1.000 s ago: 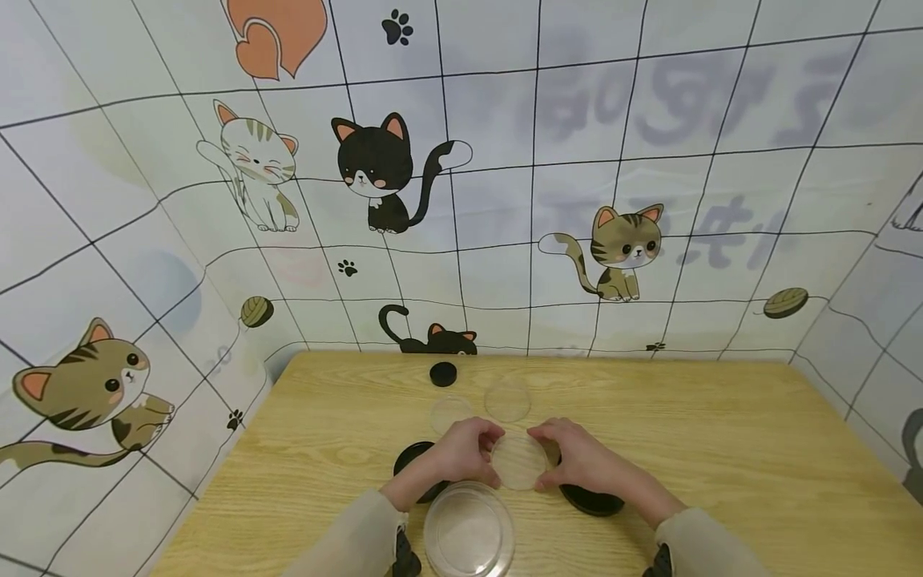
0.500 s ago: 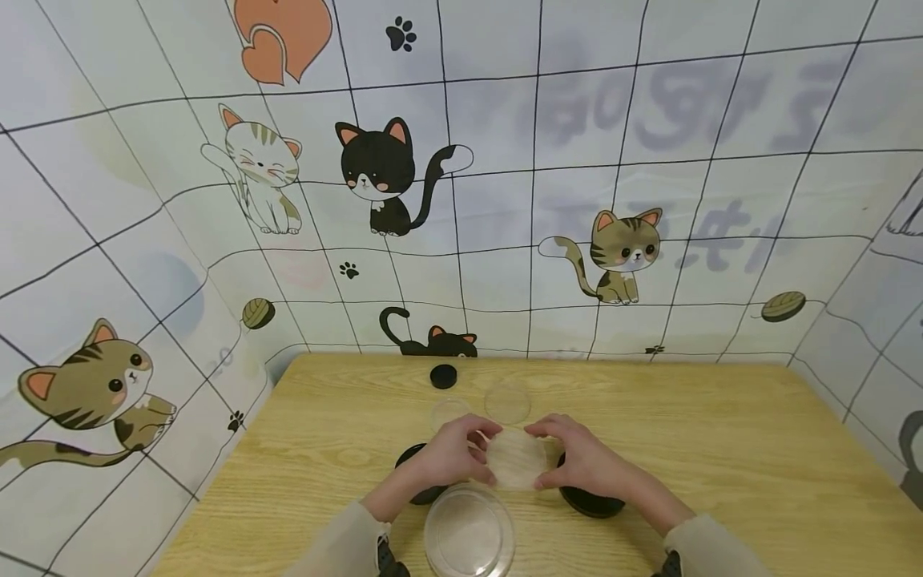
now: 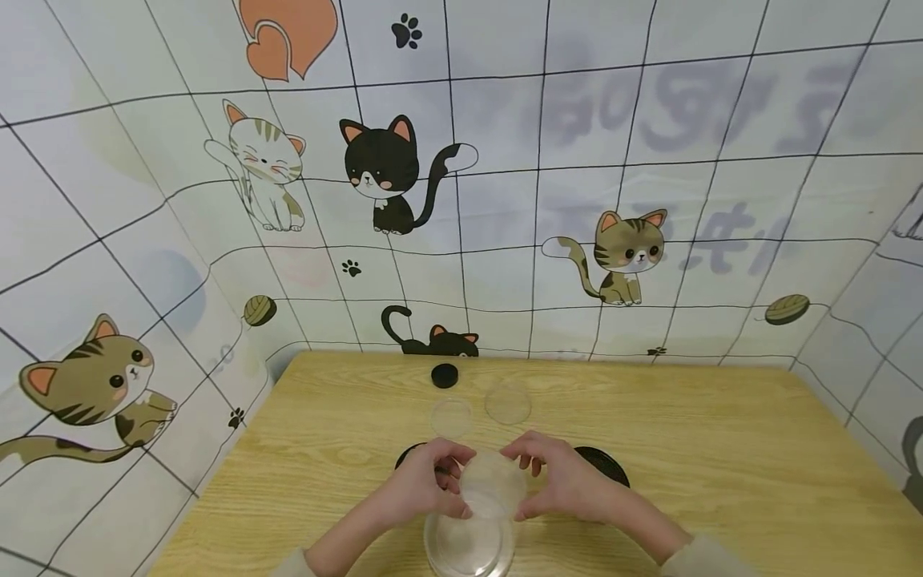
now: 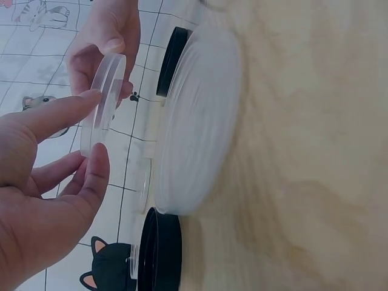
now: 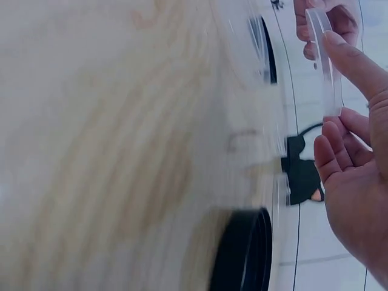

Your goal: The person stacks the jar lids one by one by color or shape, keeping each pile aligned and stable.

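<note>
Between both hands is a shallow, round clear plastic lid [image 3: 497,473], held up off the table. My left hand [image 3: 425,481] pinches its left edge with thumb and fingertips, and my right hand [image 3: 566,479] grips the opposite edge. In the left wrist view the lid [image 4: 104,103] stands nearly edge-on, showing a low rim. A larger round clear plastic piece [image 3: 465,549] lies on the table just below and nearer, partly overlapped by the held lid in the head view.
A black round lid [image 3: 407,454] lies partly hidden behind the left hand, another black lid [image 3: 606,465] beyond the right. Farther back are two thin clear discs [image 3: 451,417] and a small black cap [image 3: 444,375]. A cat-patterned cloth [image 3: 505,200] rises behind the wooden table [image 3: 721,449].
Both hands have moved toward the person and slightly left with the clear lid, over the larger clear piece. More of the right black lid shows now.
</note>
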Available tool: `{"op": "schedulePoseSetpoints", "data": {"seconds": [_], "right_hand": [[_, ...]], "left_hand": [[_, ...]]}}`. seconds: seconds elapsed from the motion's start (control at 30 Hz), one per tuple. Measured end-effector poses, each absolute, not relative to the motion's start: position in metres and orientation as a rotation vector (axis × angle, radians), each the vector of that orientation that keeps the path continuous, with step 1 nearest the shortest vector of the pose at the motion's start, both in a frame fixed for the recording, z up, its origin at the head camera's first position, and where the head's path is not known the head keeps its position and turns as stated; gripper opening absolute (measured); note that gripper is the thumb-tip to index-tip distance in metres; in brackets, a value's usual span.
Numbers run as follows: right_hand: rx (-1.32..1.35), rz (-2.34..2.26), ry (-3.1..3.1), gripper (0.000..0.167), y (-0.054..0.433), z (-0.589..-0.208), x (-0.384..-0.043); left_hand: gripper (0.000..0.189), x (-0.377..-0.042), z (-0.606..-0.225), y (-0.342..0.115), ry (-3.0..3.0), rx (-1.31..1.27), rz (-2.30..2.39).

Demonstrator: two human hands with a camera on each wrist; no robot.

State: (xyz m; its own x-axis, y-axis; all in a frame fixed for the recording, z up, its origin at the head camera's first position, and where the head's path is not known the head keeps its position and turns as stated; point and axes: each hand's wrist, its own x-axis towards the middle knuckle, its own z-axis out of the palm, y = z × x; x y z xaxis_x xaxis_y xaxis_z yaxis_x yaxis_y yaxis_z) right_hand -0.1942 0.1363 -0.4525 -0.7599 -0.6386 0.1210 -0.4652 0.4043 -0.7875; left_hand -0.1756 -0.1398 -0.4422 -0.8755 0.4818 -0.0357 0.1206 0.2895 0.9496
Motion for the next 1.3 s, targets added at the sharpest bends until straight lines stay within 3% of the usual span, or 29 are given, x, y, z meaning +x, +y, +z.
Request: {"op": "schedulePoseSetpoints", "data": {"seconds": [0.6, 1.3], "right_hand": [[-1.096, -1.345, 2.278, 0.06, 0.102, -0.462, -0.171], [-1.108, -1.123, 2.387, 0.058, 0.092, -0.471, -0.167]], "left_hand": [[0.063, -0.133, -0.461, -0.171, 2.287, 0.419, 1.628], [0.066, -0.127, -0.48, -0.172, 2.295, 0.457, 1.608]]}}
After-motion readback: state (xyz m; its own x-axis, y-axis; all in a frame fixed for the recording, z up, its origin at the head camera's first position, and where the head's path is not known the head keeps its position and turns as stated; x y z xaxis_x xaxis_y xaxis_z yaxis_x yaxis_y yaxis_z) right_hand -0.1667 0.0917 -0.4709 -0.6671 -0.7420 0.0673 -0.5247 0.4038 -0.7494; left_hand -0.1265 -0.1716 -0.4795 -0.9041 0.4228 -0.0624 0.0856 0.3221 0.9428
